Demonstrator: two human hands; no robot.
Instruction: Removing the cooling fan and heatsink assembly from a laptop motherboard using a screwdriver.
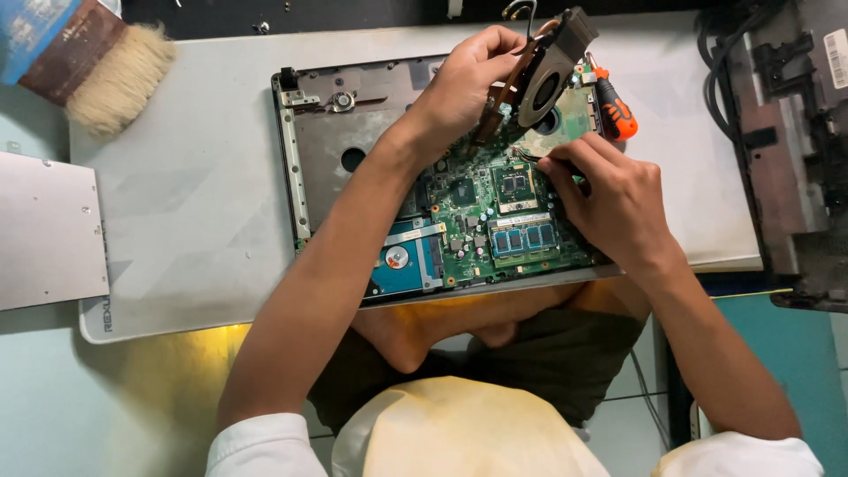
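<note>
Already my left hand point(468, 84) grips the cooling fan assembly point(543, 75) lifted above the motherboard point(495, 221), while my right hand point(609, 199) pinches at its fan-side edge, the cable there apparently not yet freed.

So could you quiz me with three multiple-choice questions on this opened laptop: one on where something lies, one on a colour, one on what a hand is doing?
1. Where does the brush lie?
A. top left, off the laptop base
B. on the circuit board
C. in the right hand

2. What colour is the circuit board?
A. red
B. green
C. white

3. What is the left hand doing?
A. resting flat on the mat
B. holding the brush
C. holding the fan and its copper pipe lifted above the board

Answers:
1 A, its bristles lie on the mat's top left corner.
2 B, green shows around the chips.
3 C, the cooling fan tilts up in its fingers.
</note>
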